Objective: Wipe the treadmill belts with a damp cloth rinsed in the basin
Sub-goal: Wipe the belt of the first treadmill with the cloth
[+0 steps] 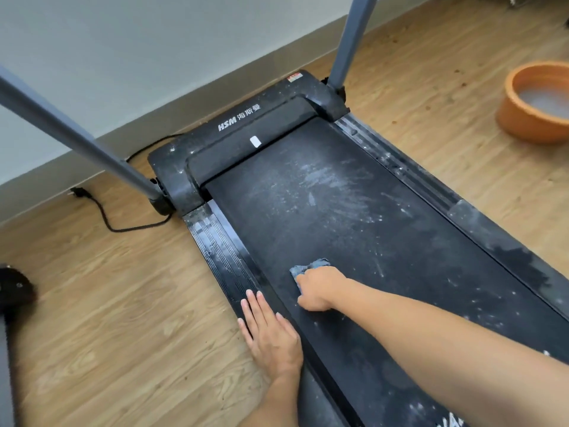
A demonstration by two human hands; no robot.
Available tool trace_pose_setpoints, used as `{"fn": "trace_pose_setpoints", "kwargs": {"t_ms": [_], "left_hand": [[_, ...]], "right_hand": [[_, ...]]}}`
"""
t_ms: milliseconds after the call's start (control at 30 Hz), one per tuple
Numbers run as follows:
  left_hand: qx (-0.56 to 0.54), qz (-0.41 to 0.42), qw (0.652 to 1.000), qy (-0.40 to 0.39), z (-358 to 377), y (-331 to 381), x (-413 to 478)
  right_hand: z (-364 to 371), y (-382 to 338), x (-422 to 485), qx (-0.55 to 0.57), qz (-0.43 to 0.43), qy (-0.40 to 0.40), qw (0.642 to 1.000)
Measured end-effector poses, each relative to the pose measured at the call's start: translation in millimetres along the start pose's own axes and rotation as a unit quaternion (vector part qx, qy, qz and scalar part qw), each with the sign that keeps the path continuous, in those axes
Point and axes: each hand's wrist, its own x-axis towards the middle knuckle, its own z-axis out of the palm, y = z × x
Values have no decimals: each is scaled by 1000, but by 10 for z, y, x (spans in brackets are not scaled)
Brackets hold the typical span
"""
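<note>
A black treadmill belt (354, 217) runs from the motor cover at the back toward me, streaked with white dust in its middle and right part. My right hand (320, 291) grips a small grey-blue cloth (309, 266) and presses it onto the left part of the belt. My left hand (271, 334) lies flat, fingers straight, on the treadmill's left side rail (218, 241). An orange basin (535, 103) with cloudy water stands on the floor at the right, apart from the treadmill.
Two grey uprights (77, 140) rise from the treadmill's front corners. A black power cable (104, 214) lies on the wood floor at the left near the wall. A dark object (15, 291) sits at the left edge.
</note>
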Motion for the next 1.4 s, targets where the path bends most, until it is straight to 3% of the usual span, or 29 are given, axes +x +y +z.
{"fn": "trace_pose_setpoints", "kwargs": {"t_ms": [133,200,267,333,433,600,733,933,1233,1400], "left_hand": [[18,3,1000,15,10,0,6],[27,8,999,23,15,-12,-5],[33,9,999,32,21,-7,-1],[36,10,998,41,26,10,2],[38,6,998,46,50,-13,-8],[42,10,998,51,67,-34,-20],[40,17,997,58,87,-68,-8],[32,22,997,68,75,-53,-28],[20,-27,996,82,94,-54,-43],[24,-23,996,82,94,-72,-37]], "right_hand": [[32,84,99,-93,-59,51,993],[99,188,66,-70,-82,105,989],[250,287,52,-44,-125,261,956],[493,316,63,-26,-141,334,932],[890,250,72,12,-145,280,949],[1147,165,-30,-22,-175,253,951],[946,197,203,-33,-235,233,943],[378,-127,874,-28,-195,218,956],[1808,442,-948,-69,-255,225,938],[956,187,221,-62,-216,256,940]]}}
